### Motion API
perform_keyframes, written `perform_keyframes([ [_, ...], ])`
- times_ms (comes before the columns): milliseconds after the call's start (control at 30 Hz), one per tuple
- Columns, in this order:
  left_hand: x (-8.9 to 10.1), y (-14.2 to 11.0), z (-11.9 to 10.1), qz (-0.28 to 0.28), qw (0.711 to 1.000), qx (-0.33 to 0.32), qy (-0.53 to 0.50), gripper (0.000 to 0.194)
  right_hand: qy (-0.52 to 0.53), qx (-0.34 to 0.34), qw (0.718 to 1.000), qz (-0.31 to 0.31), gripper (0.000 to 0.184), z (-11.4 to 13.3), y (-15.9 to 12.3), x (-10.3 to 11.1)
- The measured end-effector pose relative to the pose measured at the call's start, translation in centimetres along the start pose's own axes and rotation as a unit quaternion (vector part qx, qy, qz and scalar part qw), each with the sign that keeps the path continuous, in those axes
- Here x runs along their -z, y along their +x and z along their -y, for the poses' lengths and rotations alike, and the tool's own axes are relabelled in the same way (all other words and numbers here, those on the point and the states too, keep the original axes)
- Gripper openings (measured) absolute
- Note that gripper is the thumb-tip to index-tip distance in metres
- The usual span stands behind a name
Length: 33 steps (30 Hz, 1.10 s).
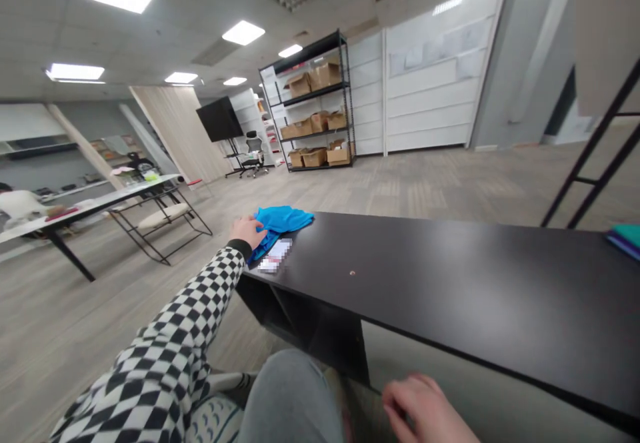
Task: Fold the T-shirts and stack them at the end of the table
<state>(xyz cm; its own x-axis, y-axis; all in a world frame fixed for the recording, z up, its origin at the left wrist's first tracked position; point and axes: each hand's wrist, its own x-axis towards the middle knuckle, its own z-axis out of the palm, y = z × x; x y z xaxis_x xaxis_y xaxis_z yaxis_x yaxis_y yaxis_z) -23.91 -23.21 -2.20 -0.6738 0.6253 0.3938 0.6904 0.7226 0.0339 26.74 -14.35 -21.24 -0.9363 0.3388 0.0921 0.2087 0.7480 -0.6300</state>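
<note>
A long black table (450, 276) stretches rightward from the left hand (247, 232). Far ahead of that hand stands a metal shelf rack (310, 103) of cardboard boxes. The hand reaches out in a black-and-white checked sleeve (165, 336) and lies on a crumpled blue cloth (283, 224) at the table's corner; whether it grips the cloth cannot be told. The right hand (425, 410), loosely curled around nothing visible, sits below the table's near edge. A pixelated card (274, 255) lies just beside the cloth.
</note>
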Motion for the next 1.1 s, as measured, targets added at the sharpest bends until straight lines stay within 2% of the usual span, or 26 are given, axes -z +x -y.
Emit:
perform_keyframes([
  [100, -0.2, 1.3, -1.5, 0.032, 0.999, -0.019, 0.026, 0.036, 0.007, -0.006, 1.0, -0.003, 0.023, 0.6, 0.1, -0.1],
  [200, 0.6, 2.8, -2.7, 0.053, 0.997, 0.016, 0.05, 0.028, 0.004, -0.015, 1.0, 0.002, 0.024, 1.0, 0.3, -0.1],
  [267, 1.8, 4.5, -3.3, 0.036, 0.997, 0.022, 0.065, 0.024, 0.006, -0.027, 1.0, 0.002, 0.024, 1.2, 0.3, -0.1],
  [333, 3.9, 6.7, -4.2, 0.002, 0.997, 0.004, 0.082, 0.023, 0.012, -0.042, 0.999, -0.001, 0.023, 1.4, 0.3, -0.1],
  [433, 8.8, 10.3, -6.5, -0.055, 0.99, -0.074, 0.107, 0.025, 0.015, -0.053, 0.998, -0.005, 0.025, 1.5, 0.4, -0.1],
  [500, 13.0, 12.6, -8.8, -0.103, 0.976, -0.155, 0.115, 0.027, 0.007, -0.052, 0.999, -0.01, 0.028, 1.5, 0.5, -0.3],
  [600, 19.9, 15.3, -12.7, -0.168, 0.962, -0.192, 0.095, 0.038, -0.009, -0.058, 0.998, -0.016, 0.031, 1.1, 0.7, -0.8],
  [667, 24.0, 16.3, -15.5, -0.243, 0.943, -0.224, 0.044, 0.044, -0.015, -0.068, 0.997, -0.014, 0.031, 0.8, 0.7, -1.2],
  [767, 27.9, 16.4, -19.5, -0.261, 0.936, -0.235, -0.019, 0.055, -0.016, -0.079, 0.997, -0.017, 0.029, 0.4, 0.7, -1.5],
  [833, 28.6, 15.5, -21.6, -0.254, 0.935, -0.243, -0.047, 0.064, -0.018, -0.081, 0.996, -0.023, 0.028, 0.3, 0.5, -1.6],
  [900, 28.1, 14.5, -23.1, -0.257, 0.924, -0.278, -0.059, 0.07, -0.022, -0.08, 0.996, -0.024, 0.027, 0.4, 0.3, -1.6],
  [1033, 25.0, 13.3, -24.7, -0.244, 0.902, -0.352, -0.055, 0.085, -0.035, -0.072, 0.997, -0.022, 0.027, 0.7, -0.4, -1.3],
  [1100, 23.1, 13.1, -25.5, -0.231, 0.897, -0.373, -0.06, 0.083, -0.041, -0.071, 0.996, -0.022, 0.027, 0.8, -0.6, -1.1],
])
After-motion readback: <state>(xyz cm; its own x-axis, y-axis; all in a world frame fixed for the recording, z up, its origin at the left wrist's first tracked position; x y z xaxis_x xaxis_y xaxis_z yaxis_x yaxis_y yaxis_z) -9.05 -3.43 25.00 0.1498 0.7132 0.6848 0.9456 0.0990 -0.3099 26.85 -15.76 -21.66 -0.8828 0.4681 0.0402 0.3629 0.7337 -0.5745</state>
